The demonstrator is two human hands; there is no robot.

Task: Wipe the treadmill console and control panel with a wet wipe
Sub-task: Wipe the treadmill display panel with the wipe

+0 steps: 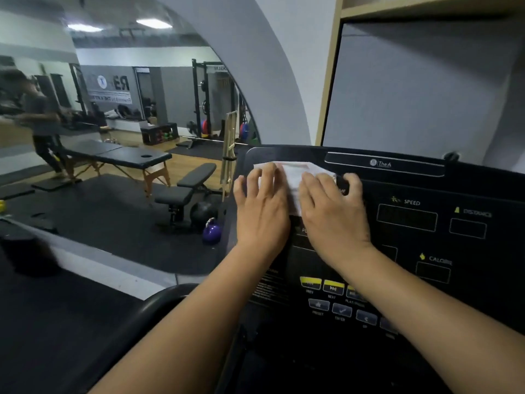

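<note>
The treadmill console (412, 237) is a black sloped panel filling the lower right of the head view. All positions below are given relative to it.

The wet wipe (295, 173), white and partly unfolded, lies flat on the console's upper left corner, left of the logo strip (380, 164).

The left hand (262, 206) rests palm-down on the wipe's left part, fingers spread and extended, flat against the surface rather than curled around anything. The right hand (335, 214) lies just beside it on the wipe's right part, also palm-down with fingers extended; its thumb reaches past the wipe edge onto the bare console. Both hands press the wipe to the panel; neither pinches it. The two hands sit side by side, nearly touching at the knuckles.

Right of the hands, the display windows are labelled SPEED (406, 216), DISTANCE (468, 227) and CALORIE (433, 271). Below the hands, a row of yellow buttons (311, 282) sits above a row of grey buttons (342, 310); their small captions are probably PREV, NEXT and ENTER, though blur limits legibility.

Left of the console, a mirror (113, 109) reflects a gym floor with a weight bench (187, 186) and a purple kettlebell (211, 231).
</note>
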